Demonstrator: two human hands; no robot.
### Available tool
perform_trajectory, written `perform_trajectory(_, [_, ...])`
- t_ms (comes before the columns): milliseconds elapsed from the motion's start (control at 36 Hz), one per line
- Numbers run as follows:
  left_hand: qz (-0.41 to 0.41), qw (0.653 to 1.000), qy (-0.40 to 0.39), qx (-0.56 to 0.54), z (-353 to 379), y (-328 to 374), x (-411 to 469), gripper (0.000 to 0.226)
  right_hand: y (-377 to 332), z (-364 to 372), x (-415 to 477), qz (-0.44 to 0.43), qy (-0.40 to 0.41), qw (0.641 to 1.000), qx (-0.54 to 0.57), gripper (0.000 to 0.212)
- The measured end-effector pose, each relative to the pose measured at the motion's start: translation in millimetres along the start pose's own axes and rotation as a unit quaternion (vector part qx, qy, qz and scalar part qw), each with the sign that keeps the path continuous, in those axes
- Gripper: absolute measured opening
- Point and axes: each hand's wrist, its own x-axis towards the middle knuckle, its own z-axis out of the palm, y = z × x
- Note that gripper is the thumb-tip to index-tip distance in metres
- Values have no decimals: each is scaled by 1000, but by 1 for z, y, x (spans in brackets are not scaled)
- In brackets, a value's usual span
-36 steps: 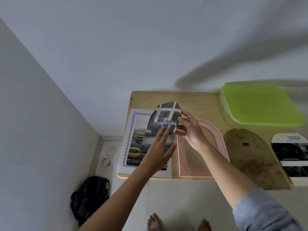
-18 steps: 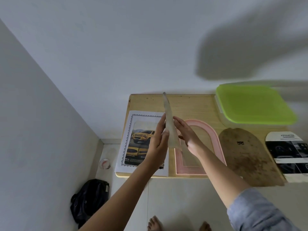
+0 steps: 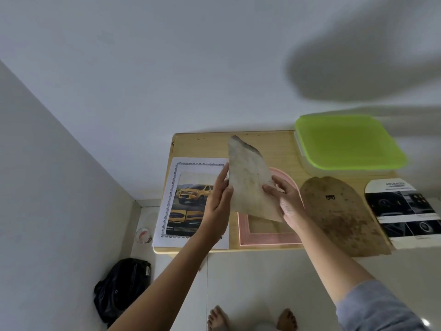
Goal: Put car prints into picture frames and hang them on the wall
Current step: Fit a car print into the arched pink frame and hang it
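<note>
An arch-shaped car print [image 3: 250, 180] is held up above the table with its pale, blank back toward me. My left hand [image 3: 218, 204] touches its left edge with straight fingers. My right hand [image 3: 285, 203] grips its right edge, thumb on the back. Under the print lies a pink arch-shaped picture frame [image 3: 267, 237] on the wooden table [image 3: 274, 144]. A sheet with a yellow car print [image 3: 191, 199] lies at the table's left. A brown arch-shaped backing board [image 3: 343, 216] lies right of the frame.
A green-lidded container [image 3: 346, 142] stands at the table's back right. A dark arch-cut car leaflet [image 3: 403, 211] lies at the right edge. On the floor are a black bag [image 3: 121, 285], a small roll [image 3: 143, 235] and my bare feet. White walls stand behind and left.
The arch-shaped print has been turned over: it showed its picture a second ago, stood edge-on half a second ago, and now shows its blank back, held over the pink frame.
</note>
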Motion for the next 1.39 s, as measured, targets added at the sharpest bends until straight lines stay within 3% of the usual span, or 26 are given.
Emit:
perform_trajectory(111, [-34, 999, -8, 17, 16, -19, 1, 41, 0, -34, -1, -48, 59, 993, -92, 61])
perform_trajectory(194, [-70, 996, -9, 53, 29, -38, 1, 44, 11, -62, 3, -35, 83, 975, -203, 74])
perform_trajectory(306, [-117, 983, 4, 141, 45, -66, -1, 40, 19, -90, 3, -19, 81, 949, -305, 70])
perform_trajectory(444, [-152, 932, 11, 328, 52, -101, -6, 48, 31, -110, 5, -49, 15, 914, -402, 64])
perform_trajectory(556, [-156, 904, 25, 397, 60, -113, -10, 53, 34, -118, 10, -82, -20, 877, -473, 66])
perform_trajectory(722, [-154, 841, 38, 517, 66, -118, -6, 59, 37, -116, 16, -115, -43, 784, -609, 70])
perform_trajectory(806, [-156, 829, 30, 536, 68, -119, -5, 60, 39, -109, 17, -111, -43, 772, -625, 70])
perform_trajectory(1194, [-148, 817, 41, 556, 52, -125, -3, 63, 51, -91, 18, -117, -15, 782, -613, 68])
perform_trajectory(1389, [-154, 824, -2, 545, 42, -132, -5, 67, 59, -83, 17, -109, 24, 743, -659, 70])
